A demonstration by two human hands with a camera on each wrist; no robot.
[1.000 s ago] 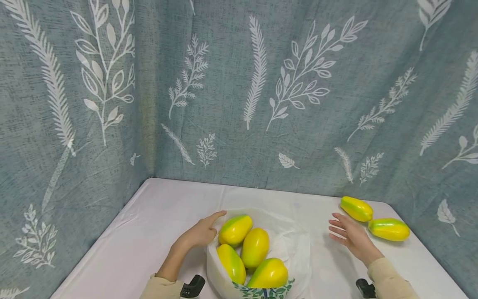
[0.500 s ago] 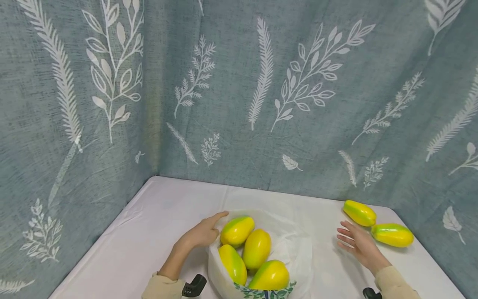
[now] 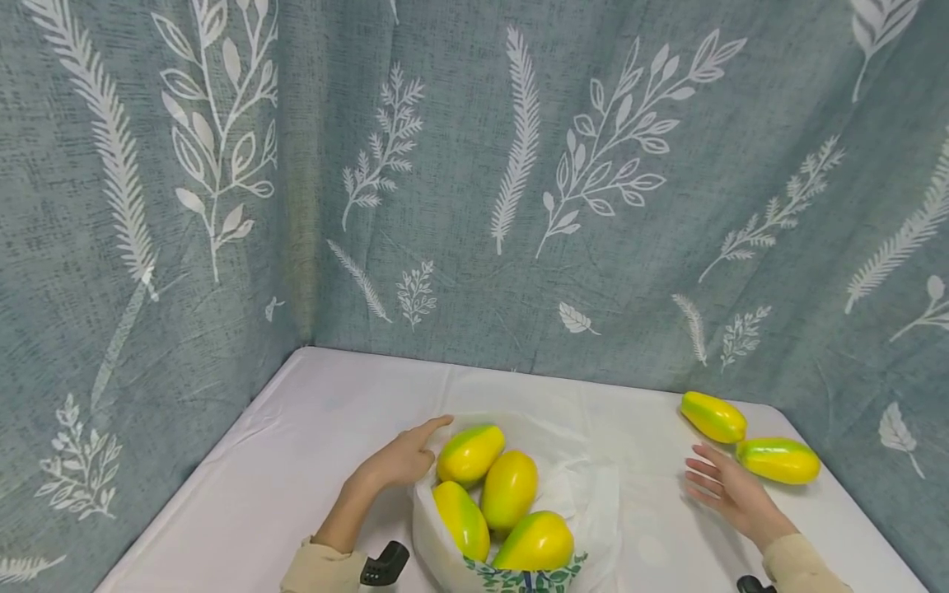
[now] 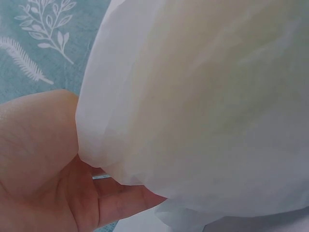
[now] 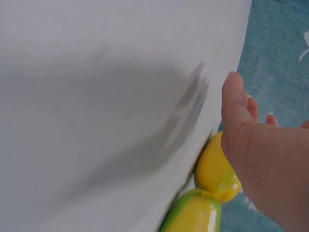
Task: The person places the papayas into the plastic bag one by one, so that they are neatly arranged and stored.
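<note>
My left hand (image 3: 400,458) holds the left rim of a white bag (image 3: 596,494) with a green tree print. In the left wrist view, the thin bag material (image 4: 203,111) lies against that hand's palm and fingers and covers part of them. Several yellow-green papayas lie inside the open bag, among them one at the back (image 3: 470,455) and one at the front (image 3: 535,541). To the right, my right hand (image 3: 734,492) is raised over the table with fingers extended, holding nothing. Just beyond it lie two more papayas, a far one (image 3: 713,417) and a near one (image 3: 778,460).
A white-covered table (image 3: 296,445) bears the bag and the fruit. Blue-grey curtains (image 3: 452,206) with white leaf prints rise along its back and sides. The two loose papayas lie close to the table's right back corner.
My right hand has moved to the right and slightly nearer me, close to the nearer loose papaya. The left hand keeps its place at the bag's rim. The head view has shifted slightly.
</note>
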